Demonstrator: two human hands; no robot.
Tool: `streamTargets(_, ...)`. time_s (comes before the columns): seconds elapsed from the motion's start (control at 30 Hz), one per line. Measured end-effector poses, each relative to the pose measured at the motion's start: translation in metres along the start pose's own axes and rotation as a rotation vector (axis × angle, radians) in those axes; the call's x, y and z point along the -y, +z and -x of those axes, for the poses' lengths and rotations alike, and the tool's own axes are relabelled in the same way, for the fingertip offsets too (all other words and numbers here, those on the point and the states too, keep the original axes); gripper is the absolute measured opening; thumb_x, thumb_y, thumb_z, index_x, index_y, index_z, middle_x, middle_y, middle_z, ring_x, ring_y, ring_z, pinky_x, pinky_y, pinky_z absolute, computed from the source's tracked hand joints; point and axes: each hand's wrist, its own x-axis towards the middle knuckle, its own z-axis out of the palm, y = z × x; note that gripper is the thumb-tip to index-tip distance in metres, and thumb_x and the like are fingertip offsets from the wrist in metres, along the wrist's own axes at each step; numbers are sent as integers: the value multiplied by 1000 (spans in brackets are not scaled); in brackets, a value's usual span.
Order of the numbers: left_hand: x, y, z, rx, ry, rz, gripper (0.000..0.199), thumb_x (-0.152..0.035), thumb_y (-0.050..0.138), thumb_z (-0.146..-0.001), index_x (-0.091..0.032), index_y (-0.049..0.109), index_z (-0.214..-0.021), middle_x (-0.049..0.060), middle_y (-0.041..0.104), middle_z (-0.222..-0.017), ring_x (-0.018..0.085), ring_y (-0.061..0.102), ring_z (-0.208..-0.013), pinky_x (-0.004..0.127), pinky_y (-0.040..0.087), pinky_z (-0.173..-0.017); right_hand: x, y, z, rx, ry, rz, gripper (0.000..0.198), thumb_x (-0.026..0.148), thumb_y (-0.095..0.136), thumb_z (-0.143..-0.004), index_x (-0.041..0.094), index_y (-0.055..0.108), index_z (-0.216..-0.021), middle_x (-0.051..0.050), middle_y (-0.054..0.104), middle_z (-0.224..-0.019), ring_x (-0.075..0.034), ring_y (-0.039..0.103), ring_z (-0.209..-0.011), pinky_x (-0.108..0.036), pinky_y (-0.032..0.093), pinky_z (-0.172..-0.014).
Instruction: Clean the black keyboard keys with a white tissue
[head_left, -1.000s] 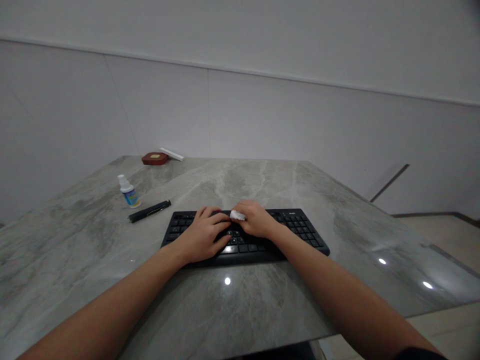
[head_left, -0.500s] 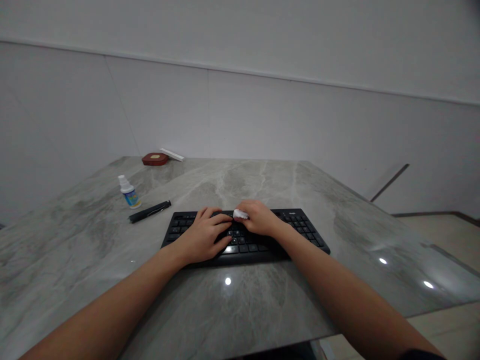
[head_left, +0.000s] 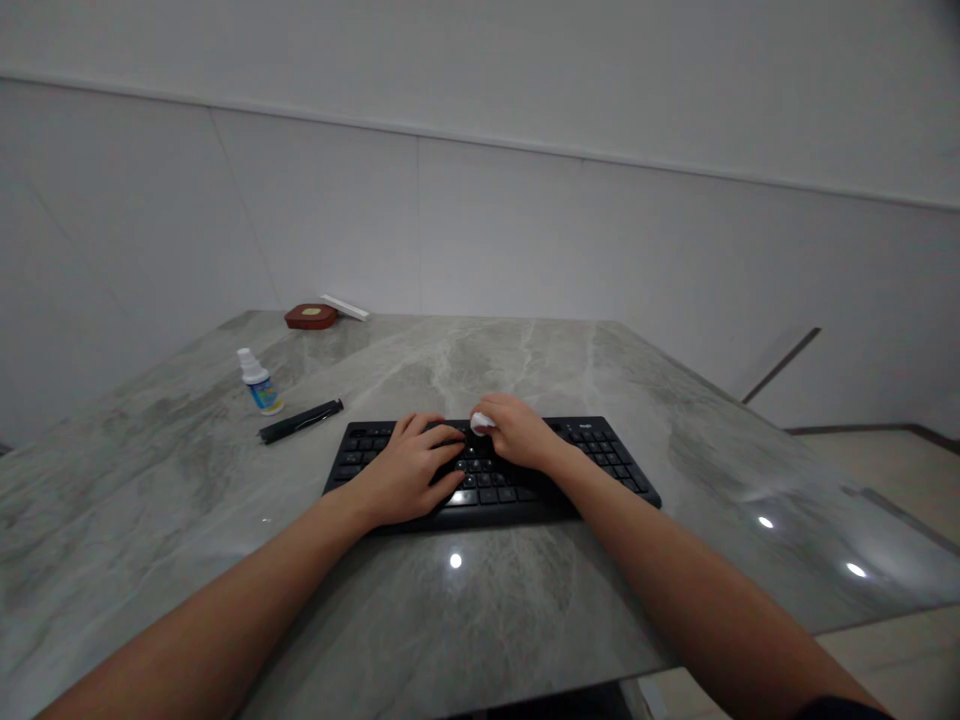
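A black keyboard (head_left: pixel 495 512) lies flat on the table before me. My left hand (head_left: pixel 412 470) rests palm down across its left half, fingers spread and nothing held. Over the upper middle keys, my right hand (head_left: pixel 517 430) is closed on a small wad of white tissue or cloth (head_left: pixel 481 423), which pokes out between thumb and fingers. The exact material of the wad is hard to tell. Both hands cover part of the keys; the number pad shows to the right of my right wrist.
Left of the keyboard lies a black pen-like brush tool (head_left: pixel 301 421), with a white bottle with a blue label (head_left: pixel 262 388) standing behind it. A reddish-brown case (head_left: pixel 311 317) and a white flat bar (head_left: pixel 345 307) sit by the wall. The marble-patterned table (head_left: pixel 480 620) ends near me.
My right hand has shifted very slightly up with the white wad, which now shows less and at a different angle. The left hand stays in place.
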Motion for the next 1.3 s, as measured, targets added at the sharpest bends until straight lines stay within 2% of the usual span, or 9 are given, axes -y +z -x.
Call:
streamTargets(0.23, 0, 1, 0, 10, 1, 2, 30, -31, 57, -90, -19, 65, -116, 9, 62, -121, 32, 45, -120, 54, 34, -103, 5, 2, -5, 27, -40, -16, 24, 1, 49, -80, 13, 65, -94, -8, 64, -91, -18, 54, -90, -28, 40, -83)
streamTargets(0.37, 0, 0, 0, 10, -2, -6, 30, -31, 56, -91, -18, 65, -116, 10, 62, -121, 31, 46, -119, 54, 34, -103, 4, 0, -6, 54, -20, 39, 21, 4, 51, -80, 14, 65, -92, -8, 64, -89, -19, 54, -88, -30, 40, -82)
streamTargets(0.6, 0, 0, 0, 6, -3, 3, 30, -31, 56, -90, -19, 65, -116, 10, 62, -121, 32, 46, -119, 54, 35, -102, 3, 3, -5, 33, -54, 9, 22, 4, 50, -81, 14, 64, -94, -8, 64, -92, -19, 55, -89, -30, 41, -83)
streamTargets(1.03, -1, -1, -1, 2, -11, -5, 29, -32, 55, -91, -20, 66, -114, 10, 61, -117, 30, 48, -113, 52, 37, -100, 10, -2, -3, 39, -10, 69, 14, 13, 54, -82, 14, 66, -90, -9, 66, -87, -20, 57, -84, -31, 41, -79)
streamTargets(1.2, -2, -2, 0, 0, -7, 10, 28, -31, 54, -91, -21, 66, -114, 10, 60, -116, 29, 48, -111, 51, 38, -99, 13, -2, -1, 80, -42, 11, 11, 12, 56, -81, 15, 66, -85, -8, 66, -84, -19, 57, -81, -29, 41, -76)
streamTargets(1.3, -2, -2, 0, 1, -8, 15, 29, -32, 54, -91, -21, 66, -115, 10, 60, -117, 29, 48, -111, 52, 38, -100, 14, -2, -2, 44, -2, 24, 12, 13, 55, -82, 15, 66, -87, -8, 66, -85, -19, 58, -83, -29, 41, -78)
